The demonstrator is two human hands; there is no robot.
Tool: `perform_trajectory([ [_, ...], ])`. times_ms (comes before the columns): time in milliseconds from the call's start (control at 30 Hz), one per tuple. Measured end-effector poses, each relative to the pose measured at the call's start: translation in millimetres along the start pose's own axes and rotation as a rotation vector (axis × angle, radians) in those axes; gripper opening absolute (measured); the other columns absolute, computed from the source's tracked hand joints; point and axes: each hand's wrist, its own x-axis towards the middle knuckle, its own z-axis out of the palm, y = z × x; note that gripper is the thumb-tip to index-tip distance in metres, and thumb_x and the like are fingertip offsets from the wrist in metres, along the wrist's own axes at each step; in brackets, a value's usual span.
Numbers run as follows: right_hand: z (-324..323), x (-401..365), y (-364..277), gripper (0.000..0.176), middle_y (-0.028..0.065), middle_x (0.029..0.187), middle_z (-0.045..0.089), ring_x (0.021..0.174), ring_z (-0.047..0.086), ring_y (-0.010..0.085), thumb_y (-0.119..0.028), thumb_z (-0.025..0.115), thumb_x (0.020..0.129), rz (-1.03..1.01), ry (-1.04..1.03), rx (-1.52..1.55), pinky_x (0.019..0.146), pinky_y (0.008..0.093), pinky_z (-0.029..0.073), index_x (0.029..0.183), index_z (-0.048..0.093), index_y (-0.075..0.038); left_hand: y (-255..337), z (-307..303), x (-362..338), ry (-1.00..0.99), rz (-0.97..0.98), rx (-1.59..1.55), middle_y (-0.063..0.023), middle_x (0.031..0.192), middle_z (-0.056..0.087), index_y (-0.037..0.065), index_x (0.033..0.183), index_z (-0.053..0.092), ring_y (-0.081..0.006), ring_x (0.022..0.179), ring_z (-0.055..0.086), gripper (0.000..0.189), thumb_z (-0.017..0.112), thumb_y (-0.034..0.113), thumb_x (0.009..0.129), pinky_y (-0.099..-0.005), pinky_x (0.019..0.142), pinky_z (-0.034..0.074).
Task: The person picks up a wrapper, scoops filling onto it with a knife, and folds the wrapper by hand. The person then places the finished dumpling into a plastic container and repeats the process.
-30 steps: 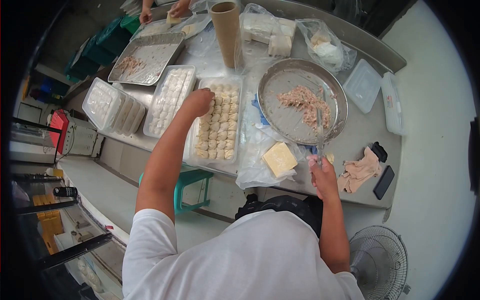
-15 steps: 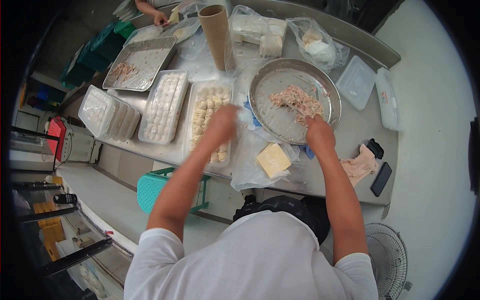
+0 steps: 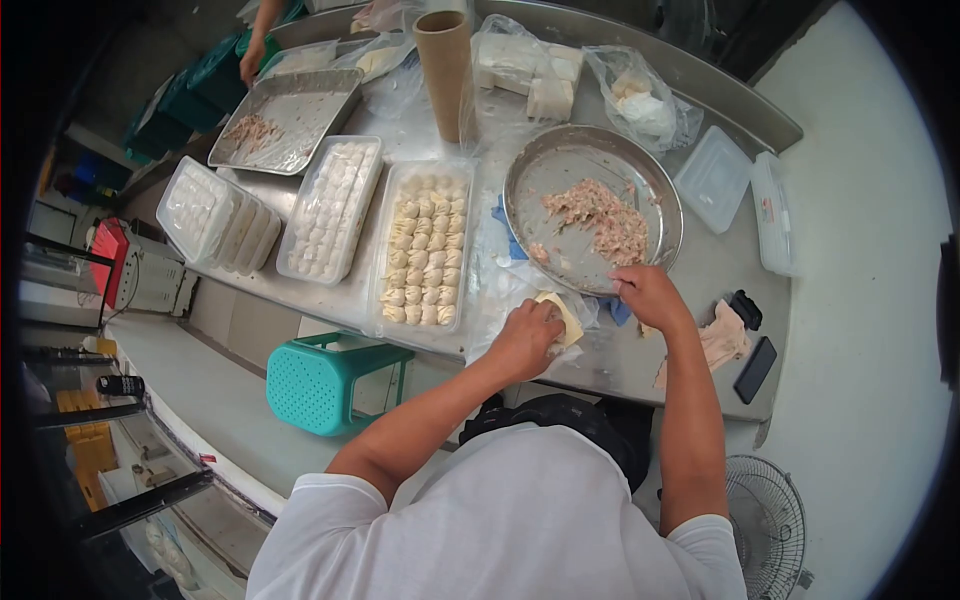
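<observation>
My left hand (image 3: 530, 338) is closed, its fingertips on the stack of square yellow dough wrappers (image 3: 572, 328) lying on plastic sheet at the table's near edge. Closed at the near rim of the round metal pan (image 3: 520, 215) is my right hand (image 3: 645, 295); the thin tool seen in it earlier is mostly hidden. A pale yellowish bit shows beneath that hand. Pink minced filling (image 3: 600, 215) is heaped in the pan. To the left, a plastic tray of wrapped dumplings (image 3: 425, 255) holds several neat rows.
White balls fill another tray (image 3: 330, 210) beside stacked boxes (image 3: 215, 220). Behind stand a cardboard tube (image 3: 445, 75) and a rectangular metal tray (image 3: 290, 115). A co-worker's hand (image 3: 252, 60) is at far left. A phone (image 3: 756, 370) and cloth (image 3: 720, 338) lie right; a green stool (image 3: 320, 385) stands below.
My left hand has moved from above the dumpling tray right and down to the wrappers. My right hand has drawn back from the filling to the pan's near rim. The co-worker's hand has shifted left.
</observation>
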Motion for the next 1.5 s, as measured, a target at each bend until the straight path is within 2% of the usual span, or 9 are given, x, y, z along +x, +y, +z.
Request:
perform_trajectory([
  [133,-9.8,5.8,-3.0,0.026,0.0204,0.095,0.069,0.092,0.066,0.0374,-0.005,0.053,0.084,-0.01,0.107,-0.047,0.079,0.0449,0.052,0.102,0.073,-0.004,3.4,11.1,-0.8,0.058,-0.066,0.015,-0.0161,0.116,0.055,0.005,0.103,0.066,-0.0362,0.105,0.051,0.036,0.077,0.017,0.071,-0.0469,0.087,0.044],
  [333,16.4,24.7,7.4,0.029,0.0155,0.104,0.067,0.096,0.066,0.0353,-0.007,0.049,0.086,0.138,0.205,-0.576,0.081,0.0459,0.053,0.104,0.072,-0.008,29.0,10.1,4.8,0.054,-0.188,0.118,-0.0165,0.114,0.054,0.004,0.1,0.065,-0.0368,0.108,0.049,0.035,0.075,0.019,0.071,-0.0493,0.089,0.041],
  [500,27.3,5.6,-7.1,0.03,0.0168,0.096,0.07,0.092,0.067,0.0364,-0.006,0.052,0.081,-0.097,0.066,-0.401,0.082,0.0454,0.054,0.103,0.073,-0.007,28.1,15.1,3.0,0.109,-0.204,0.082,-0.0161,0.114,0.053,0.004,0.1,0.065,-0.0362,0.108,0.048,0.035,0.075,0.02,0.07,-0.0486,0.089,0.04],
  [700,11.7,-10.7,-4.8,0.023,0.0187,0.086,0.07,0.082,0.068,0.0376,-0.013,0.062,0.083,0.014,0.126,0.042,0.076,0.042,0.054,0.099,0.073,-0.001,37.5,9.2,16.2,0.112,-0.244,0.106,-0.0151,0.111,0.053,0.004,0.098,0.065,-0.035,0.105,0.048,0.034,0.075,0.021,0.07,-0.0473,0.086,0.04],
  [933,14.9,-19.9,2.1,0.023,0.0197,0.092,0.07,0.078,0.068,0.0347,-0.015,0.064,0.085,-0.09,0.287,-0.056,0.072,0.0379,0.053,0.101,0.071,0.0,36.5,16.3,18.8,0.134,-0.286,0.101,-0.0145,0.108,0.053,0.007,0.096,0.067,-0.035,0.104,0.048,0.029,0.073,0.02,0.071,-0.0481,0.086,0.039],
  [1033,22.3,-26.8,0.8,0.021,0.0152,0.086,0.07,0.072,0.067,0.0264,-0.011,0.064,0.087,-0.057,0.347,0.06,0.067,0.0355,0.052,0.104,0.07,0.0,29.8,16.7,14.7,0.16,-0.284,0.048,-0.0144,0.106,0.053,0.008,0.094,0.069,-0.0347,0.104,0.049,0.025,0.072,0.02,0.072,-0.0479,0.086,0.039],
  [1100,36.2,-34.9,2.2,0.023,0.0069,0.079,0.064,0.066,0.061,0.015,-0.006,0.062,0.089,0.2,0.313,0.457,0.062,0.0302,0.05,0.111,0.066,0.001,21.8,20.4,11.9,0.153,-0.282,0.034,-0.0145,0.106,0.054,0.009,0.094,0.069,-0.0347,0.103,0.049,0.025,0.072,0.02,0.072,-0.048,0.086,0.039],
  [1200,64.9,-46.2,-0.5,0.028,0.001,0.08,0.056,0.065,0.053,0.0073,-0.003,0.061,0.091,0.174,0.35,0.896,0.06,0.0256,0.049,0.119,0.061,0.002,25.8,18.5,11.2,0.164,-0.265,0.028,-0.0147,0.106,0.054,0.008,0.092,0.069,-0.0347,0.102,0.05,0.025,0.073,0.02,0.071,-0.0481,0.085,0.039],
  [1500,99.0,-67.0,-3.0,0.035,0.0034,0.089,0.056,0.065,0.051,0.008,-0.002,0.06,0.091,0.218,0.433,1.093,0.064,0.0256,0.053,0.125,0.055,0.002,29.3,16.0,21.7,0.136,-0.293,0.078,-0.0146,0.107,0.056,0.004,0.088,0.069,-0.0346,0.102,0.051,0.027,0.075,0.022,0.069,-0.0486,0.081,0.04],
])
